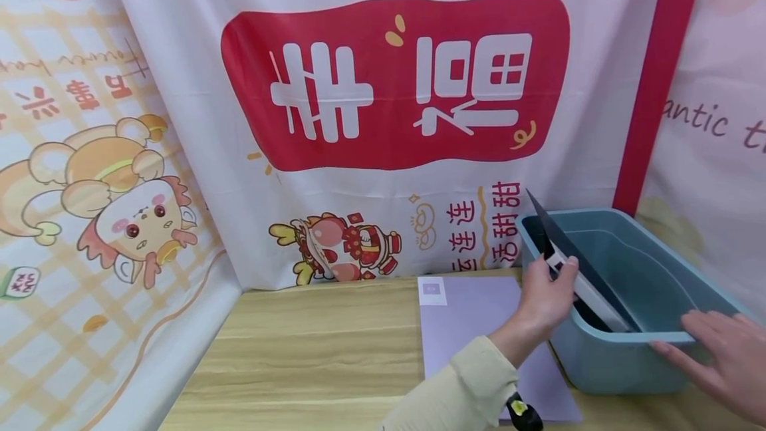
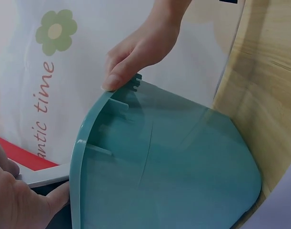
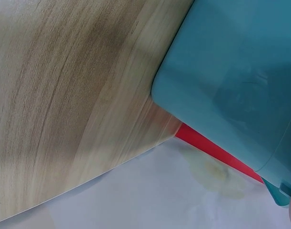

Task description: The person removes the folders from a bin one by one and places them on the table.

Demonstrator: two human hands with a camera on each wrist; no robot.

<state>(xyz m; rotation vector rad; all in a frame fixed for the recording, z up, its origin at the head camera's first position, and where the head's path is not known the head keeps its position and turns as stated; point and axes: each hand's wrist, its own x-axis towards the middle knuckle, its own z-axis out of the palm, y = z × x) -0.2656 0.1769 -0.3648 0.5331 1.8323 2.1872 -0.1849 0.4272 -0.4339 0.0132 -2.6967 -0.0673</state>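
My left hand (image 1: 547,288) grips a flat, dark thing with a pale edge (image 1: 598,301), which leans at a slant in the mouth of a blue-green plastic bin (image 1: 628,371). Its pointed dark corner sticks up above the bin's far left rim; the lower part is inside the bin. My right hand (image 1: 721,354) holds the bin's near right rim, fingers over the edge and thumb along the outside. In the left wrist view the right hand (image 2: 140,52) grips the rim corner, and the left hand (image 2: 21,200) shows at lower left beside the pale edge.
A lavender sheet or folder (image 1: 461,324) with a white label lies on the wood-grain table (image 1: 311,344), left of the bin and partly under my left arm. Printed cloth (image 1: 389,198) hangs behind and at both sides, close to the bin.
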